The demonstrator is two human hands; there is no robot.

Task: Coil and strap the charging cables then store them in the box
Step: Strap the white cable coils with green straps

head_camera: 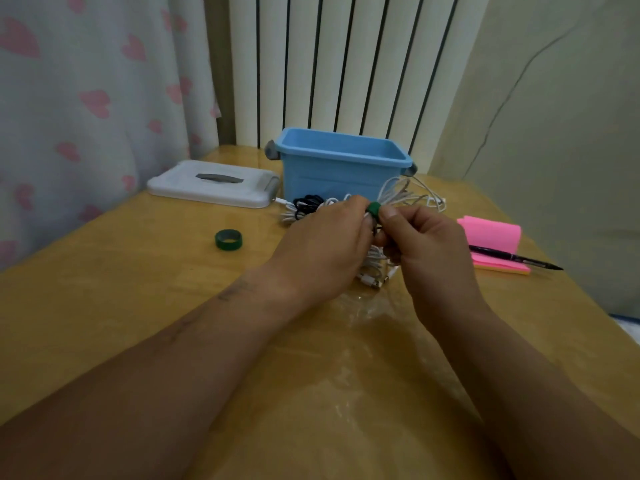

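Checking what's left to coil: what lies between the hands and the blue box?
A heap of white and black cables, seen in the head view.

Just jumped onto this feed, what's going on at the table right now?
The left hand and right hand pinch a green strap around a coiled white cable, held over the table. More loose cables lie in front of the open blue box, whose white lid sits to its left. A spare green strap ring lies on the table.

The left hand (pixel 325 244) and right hand (pixel 426 247) hide most of the white cable (pixel 375 257), perhaps coiled.
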